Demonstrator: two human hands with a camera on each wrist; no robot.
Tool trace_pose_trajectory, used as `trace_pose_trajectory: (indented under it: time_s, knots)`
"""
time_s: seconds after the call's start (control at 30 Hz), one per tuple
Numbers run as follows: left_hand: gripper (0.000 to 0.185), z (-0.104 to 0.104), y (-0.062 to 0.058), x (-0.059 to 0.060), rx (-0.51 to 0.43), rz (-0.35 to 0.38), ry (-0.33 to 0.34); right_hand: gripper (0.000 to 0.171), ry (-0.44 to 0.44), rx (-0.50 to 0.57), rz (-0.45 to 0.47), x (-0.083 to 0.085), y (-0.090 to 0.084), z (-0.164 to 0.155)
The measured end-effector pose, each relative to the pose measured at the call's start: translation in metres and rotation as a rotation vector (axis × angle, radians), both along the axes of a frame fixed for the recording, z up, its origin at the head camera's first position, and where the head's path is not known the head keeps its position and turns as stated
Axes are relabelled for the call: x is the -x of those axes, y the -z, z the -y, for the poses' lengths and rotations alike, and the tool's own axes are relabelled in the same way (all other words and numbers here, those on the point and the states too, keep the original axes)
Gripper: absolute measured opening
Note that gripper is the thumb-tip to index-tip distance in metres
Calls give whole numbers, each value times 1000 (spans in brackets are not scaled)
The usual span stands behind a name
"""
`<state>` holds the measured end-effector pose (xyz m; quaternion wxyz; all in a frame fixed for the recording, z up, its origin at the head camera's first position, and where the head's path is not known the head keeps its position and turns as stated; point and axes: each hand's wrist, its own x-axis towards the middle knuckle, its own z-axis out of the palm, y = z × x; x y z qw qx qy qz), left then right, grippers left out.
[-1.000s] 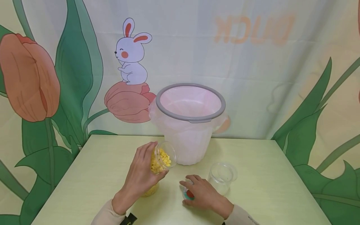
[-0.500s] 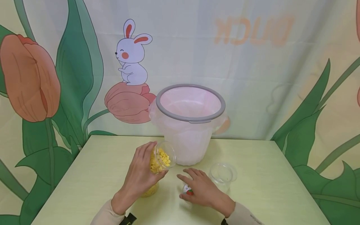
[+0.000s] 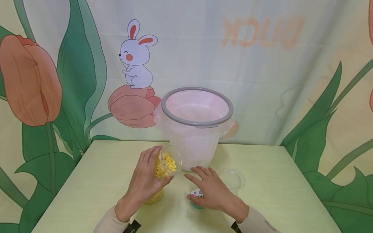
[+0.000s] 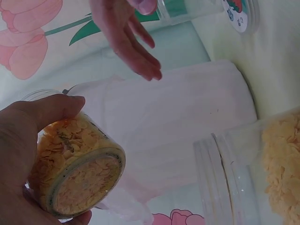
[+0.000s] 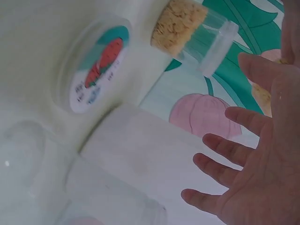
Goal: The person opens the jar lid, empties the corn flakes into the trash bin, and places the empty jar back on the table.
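Observation:
My left hand (image 3: 144,182) grips a clear jar of yellow flakes (image 3: 168,164), tilted with its mouth toward the bin; the left wrist view shows the jar's base (image 4: 77,177) in my fingers. A second flake jar (image 3: 155,196) stands on the table under that hand, its neck open (image 5: 192,32). My right hand (image 3: 211,191) hovers with fingers spread and straight, holding nothing (image 5: 255,180). A round lid with a strawberry print (image 3: 196,195) lies flat on the table, partly under the right palm (image 5: 95,71).
A bin with a grey rim (image 3: 197,123) and pink bag liner stands at the table's back middle, just beyond both hands. An empty clear jar (image 3: 233,179) stands right of my right hand. The green table (image 3: 276,191) ends at a printed curtain.
My right hand has let go of the lid, straightened its fingers and moved forward toward the bin. The left hand and its jar stay almost still.

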<state>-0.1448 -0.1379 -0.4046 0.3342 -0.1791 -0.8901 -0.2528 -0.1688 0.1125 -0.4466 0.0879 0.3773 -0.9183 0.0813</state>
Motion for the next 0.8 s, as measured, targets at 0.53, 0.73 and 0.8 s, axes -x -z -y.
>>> trace_pose_trajectory:
  time_s: [0.53, 0.73, 0.8]
  knots:
    - [106, 3, -9, 4, 10, 0, -1, 65, 16, 116, -119, -8, -48, -18]
    - [107, 4, -16, 7, 4, -26, 2, 65, -16, 166, -215, -10, -65, -24]
    - [107, 5, -18, 8, 3, -33, 1, 65, -22, 186, -243, -10, -70, -26]
